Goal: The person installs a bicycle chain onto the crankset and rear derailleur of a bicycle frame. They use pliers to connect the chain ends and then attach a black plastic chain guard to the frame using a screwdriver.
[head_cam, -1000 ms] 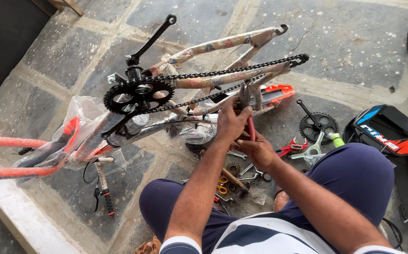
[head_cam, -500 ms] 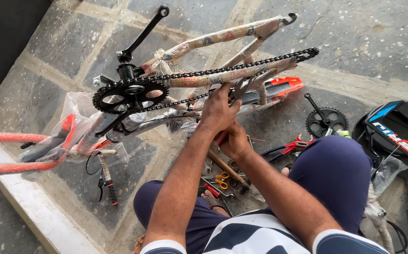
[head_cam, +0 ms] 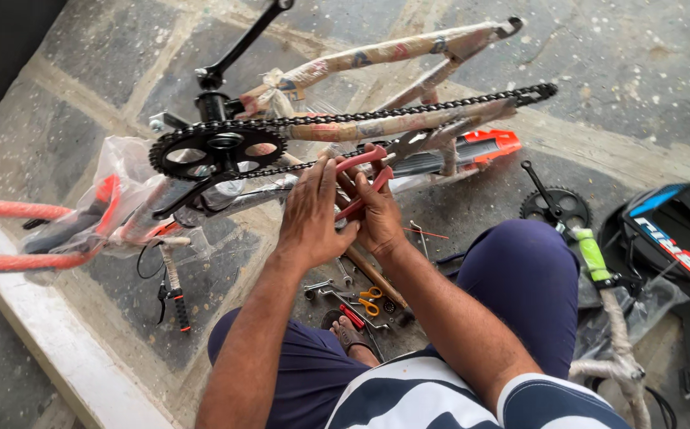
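Head view: we record our left hand (head_cam: 311,208) and right hand (head_cam: 378,214) both clenched around red-handled metal pliers (head_cam: 358,179), pressed against the black bicycle chain (head_cam: 408,112) beside the black toothed chainring (head_cam: 216,148) of the paper-wrapped bicycle frame (head_cam: 377,56) on the stone floor (head_cam: 615,71).

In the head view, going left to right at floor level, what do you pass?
Orange frame tubes → brake lever → black chainring → left hand → right hand, gripping red-handled pliers → spare sprocket → green grip
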